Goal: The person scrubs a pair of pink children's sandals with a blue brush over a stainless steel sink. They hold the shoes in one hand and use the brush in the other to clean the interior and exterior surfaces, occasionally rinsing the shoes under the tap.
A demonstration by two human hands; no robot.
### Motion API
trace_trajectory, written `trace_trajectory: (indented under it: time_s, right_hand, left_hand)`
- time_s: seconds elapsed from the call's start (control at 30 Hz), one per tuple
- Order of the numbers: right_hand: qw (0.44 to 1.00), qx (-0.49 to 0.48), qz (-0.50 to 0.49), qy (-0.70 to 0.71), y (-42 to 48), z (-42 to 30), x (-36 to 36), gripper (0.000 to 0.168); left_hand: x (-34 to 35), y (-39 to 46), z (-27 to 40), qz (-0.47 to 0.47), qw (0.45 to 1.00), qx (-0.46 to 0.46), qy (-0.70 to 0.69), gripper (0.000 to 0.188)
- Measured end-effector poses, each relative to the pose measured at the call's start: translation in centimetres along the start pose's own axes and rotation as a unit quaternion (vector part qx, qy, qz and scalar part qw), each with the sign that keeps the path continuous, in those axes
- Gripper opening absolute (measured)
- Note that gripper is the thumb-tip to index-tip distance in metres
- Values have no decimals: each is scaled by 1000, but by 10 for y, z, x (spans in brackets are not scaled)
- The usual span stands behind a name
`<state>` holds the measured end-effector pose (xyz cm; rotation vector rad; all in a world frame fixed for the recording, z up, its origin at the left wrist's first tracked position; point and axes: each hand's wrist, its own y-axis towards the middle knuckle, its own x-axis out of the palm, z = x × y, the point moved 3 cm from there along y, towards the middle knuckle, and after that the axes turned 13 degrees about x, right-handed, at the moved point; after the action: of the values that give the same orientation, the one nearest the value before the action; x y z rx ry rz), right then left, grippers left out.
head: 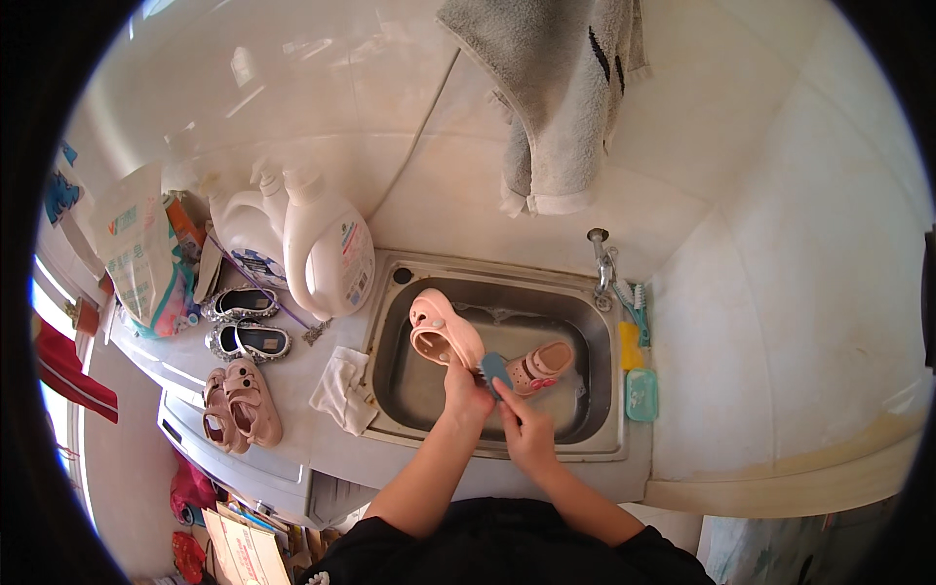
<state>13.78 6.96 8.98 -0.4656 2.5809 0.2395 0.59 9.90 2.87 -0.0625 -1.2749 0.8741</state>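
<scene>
Over a stainless steel sink (504, 441), my left hand (466, 395) grips a pink foam clog (455, 329) by one end, tilted with its opening towards me. My right hand (528, 431) holds a grey-blue scrub brush (497, 374), its index finger laid along the back. The bristles face the held clog's near end; whether they touch it cannot be made out. Below, in shallow water (446, 398) with some suds, rests a second pink clog (541, 367) with a strap and red charms.
White detergent jugs (329, 248), silvery shoes (248, 340), pink strapped shoes (245, 406) and a white cloth (344, 391) stand left of the sink. At the right are a faucet (605, 270), brushes (636, 307), a yellow sponge (630, 346) and a green soap box (642, 395). A grey towel (556, 110) hangs above.
</scene>
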Motion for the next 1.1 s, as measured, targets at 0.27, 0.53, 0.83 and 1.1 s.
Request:
trace_trajectory:
  time_s: [0.27,0.53,0.83,1.1]
  right_hand:
    - [992,6,39,117,12,-2,-11,34]
    - [998,-11,57,-19,18,-17,-13,39]
    - [992,-26,71,-99,22,-22,-9,36]
    - [989,-17,97,-113,57,-28,-15,35]
  left_hand:
    - [9,-5,-1,-30,995,-71,-60,21]
    - [18,-23,-6,-6,994,-108,-15,29]
    - [21,-13,-8,2,997,-75,9,30]
    - [17,-30,-17,-10,995,-90,31,30]
